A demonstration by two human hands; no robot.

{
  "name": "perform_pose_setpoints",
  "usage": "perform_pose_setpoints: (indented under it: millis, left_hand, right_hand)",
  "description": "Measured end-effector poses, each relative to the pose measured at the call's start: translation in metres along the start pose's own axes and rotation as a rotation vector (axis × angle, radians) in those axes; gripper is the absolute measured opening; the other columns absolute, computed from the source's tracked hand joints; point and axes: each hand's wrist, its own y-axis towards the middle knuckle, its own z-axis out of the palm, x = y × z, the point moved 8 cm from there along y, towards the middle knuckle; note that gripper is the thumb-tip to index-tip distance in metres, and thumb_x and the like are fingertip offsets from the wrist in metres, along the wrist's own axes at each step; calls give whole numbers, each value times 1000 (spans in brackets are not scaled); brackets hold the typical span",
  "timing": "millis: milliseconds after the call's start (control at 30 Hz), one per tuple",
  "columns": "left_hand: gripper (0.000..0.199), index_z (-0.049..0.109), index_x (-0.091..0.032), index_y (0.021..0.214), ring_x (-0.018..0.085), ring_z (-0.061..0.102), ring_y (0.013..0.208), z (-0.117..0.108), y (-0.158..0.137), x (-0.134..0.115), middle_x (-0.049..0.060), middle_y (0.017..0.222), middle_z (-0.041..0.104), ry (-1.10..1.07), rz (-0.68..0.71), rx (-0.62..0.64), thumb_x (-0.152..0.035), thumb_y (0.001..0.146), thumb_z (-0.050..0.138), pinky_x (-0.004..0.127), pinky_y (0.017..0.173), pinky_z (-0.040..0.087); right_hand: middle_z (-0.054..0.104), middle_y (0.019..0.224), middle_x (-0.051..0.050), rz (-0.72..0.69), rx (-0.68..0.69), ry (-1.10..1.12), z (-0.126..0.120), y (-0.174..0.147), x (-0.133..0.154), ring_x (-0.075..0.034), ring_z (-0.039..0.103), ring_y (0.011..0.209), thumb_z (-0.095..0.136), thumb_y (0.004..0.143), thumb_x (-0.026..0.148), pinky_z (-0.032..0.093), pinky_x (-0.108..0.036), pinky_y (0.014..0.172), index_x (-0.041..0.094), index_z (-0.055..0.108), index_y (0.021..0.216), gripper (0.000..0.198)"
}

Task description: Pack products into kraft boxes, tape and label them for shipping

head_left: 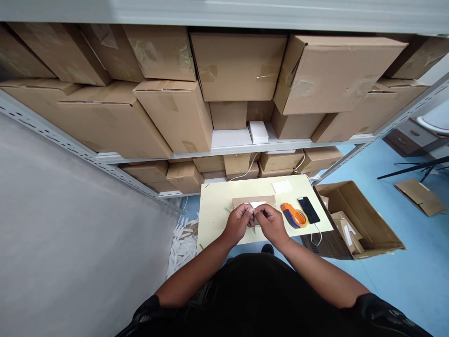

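Note:
A small cardboard box [270, 201] lies on the pale yellow tabletop [215, 206], with a white patch on its upper face. Just in front of it, and partly covering it, my two hands meet fingertip to fingertip. My left hand [239, 222] is closed in a pinch. Fingers curled, my right hand [271, 223] pinches at the same spot. A thin, pale sliver shows between and below the fingers, too small to name. Right of the hands sits an orange tape dispenser [294, 216] with a roll of tape.
A black phone [308, 209] and a white paper [282, 186] lie on the table. An open carton [382, 231] holding small boxes stands at right. Shelves [231, 139] full of cardboard boxes rise behind. White strips [182, 243] are heaped on the floor at left.

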Motion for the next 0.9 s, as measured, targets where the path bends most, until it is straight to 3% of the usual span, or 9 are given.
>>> perform_pose_setpoints:
  millis: [333, 533, 700, 800, 900]
  left_hand:
    - [28, 56, -21, 81, 14, 57, 61, -4, 2, 7, -2, 63, 59, 60, -4, -18, -46, 91, 60, 27, 64, 47]
    - [13, 57, -21, 78, 14, 56, 58, -36, -8, 38, -2, 58, 61, 31, -108, -146, -33, 84, 57, 26, 61, 44]
    - [14, 58, -21, 75, 14, 55, 56, -102, -34, 63, -2, 56, 61, 73, -138, -279, -34, 80, 57, 26, 60, 44]
    - [20, 58, -21, 76, 14, 55, 53, -167, -59, 85, -3, 55, 60, 106, -173, -422, -41, 79, 58, 25, 57, 44]
    - [25, 54, -22, 74, 16, 62, 57, -237, -97, 116, -1, 60, 62, 230, -297, -555, -46, 78, 54, 27, 58, 48]
  right_hand:
    - [62, 68, 3, 114, -34, 86, 1, 5, -19, -17, 56, 67, 61, 87, 34, 45, -29, 66, 23, 64, 76, 15]
    - [60, 63, 3, 290, -159, 245, -8, 13, -52, -16, 55, 62, 62, 84, 38, 44, -29, 62, 23, 60, 76, 16]
    - [60, 60, 4, 285, -220, 297, -14, 26, -60, -16, 56, 59, 65, 83, 37, 46, -29, 62, 24, 58, 76, 16]
    - [60, 62, 5, 290, -248, 349, -15, 35, -55, -14, 55, 56, 66, 81, 34, 46, -27, 59, 23, 58, 79, 14]
    - [57, 59, 6, 274, -275, 368, -18, 45, -44, -12, 52, 53, 67, 80, 32, 43, -25, 54, 22, 59, 81, 13]
